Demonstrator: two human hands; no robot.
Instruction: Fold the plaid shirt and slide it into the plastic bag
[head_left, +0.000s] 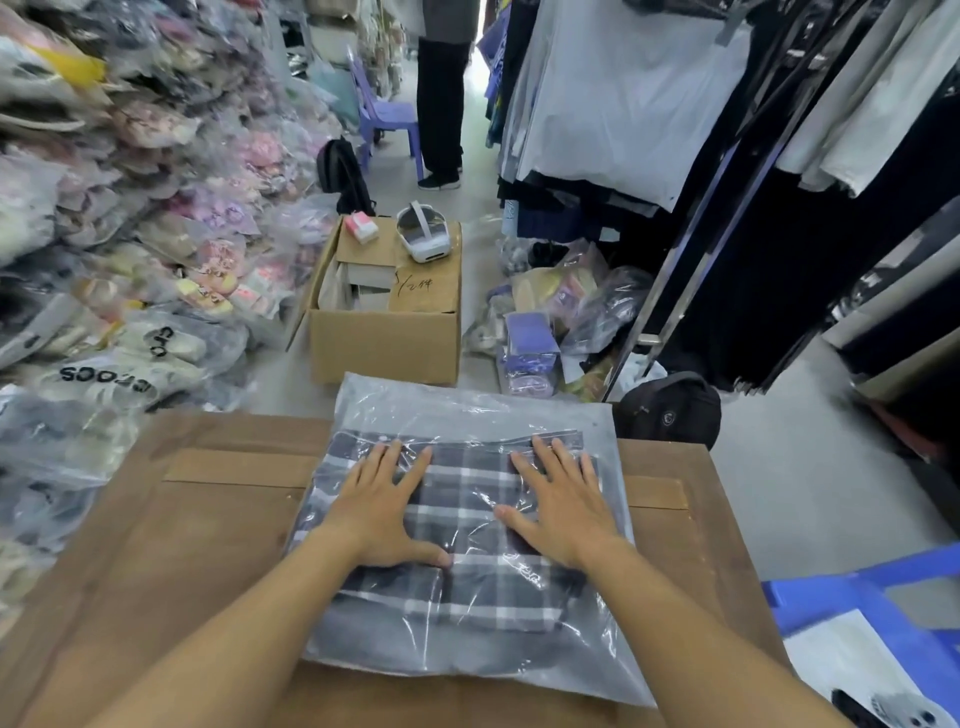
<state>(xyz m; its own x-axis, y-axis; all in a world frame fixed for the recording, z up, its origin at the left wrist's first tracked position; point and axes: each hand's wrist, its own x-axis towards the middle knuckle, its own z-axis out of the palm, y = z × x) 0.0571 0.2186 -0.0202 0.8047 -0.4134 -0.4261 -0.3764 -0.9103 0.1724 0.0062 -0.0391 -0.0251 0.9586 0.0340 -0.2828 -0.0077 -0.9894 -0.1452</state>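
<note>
Head camera looks down at a brown cardboard work surface (156, 545), and I see the folded plaid shirt (467, 519) already inside the clear plastic bag (467, 410), which lies flat on the cardboard with its far edge hanging just past the far rim. Both of my hands press on top of the bag. My left hand (382, 512) lies palm down on the left half of the shirt, fingers spread and straight, thumb stretched toward the middle; it grasps nothing. My right hand (558, 506) lies palm down on the right half in the same way, fingers splayed and pointing away from me, thumb reaching inward, also holding nothing. The two hands are apart, with a strip of plaid showing between them through the wrinkled film. The shirt fills most of the bag's width, and a band of empty plastic shows beyond its far edge. Past the work surface an open cardboard box (384, 338) stands on the floor, with a white headset (423, 234) and a small pink-and-white pack (362, 227) resting on its flaps. Bagged footwear (130, 234) is piled high on the left. Hanging garments (649, 104) fill the rack on the right, and a black backpack (670, 410) sits just beside the surface's far right corner. A purple plastic chair (387, 117) stands down the aisle beside a standing person's dark trouser legs (441, 104).
</note>
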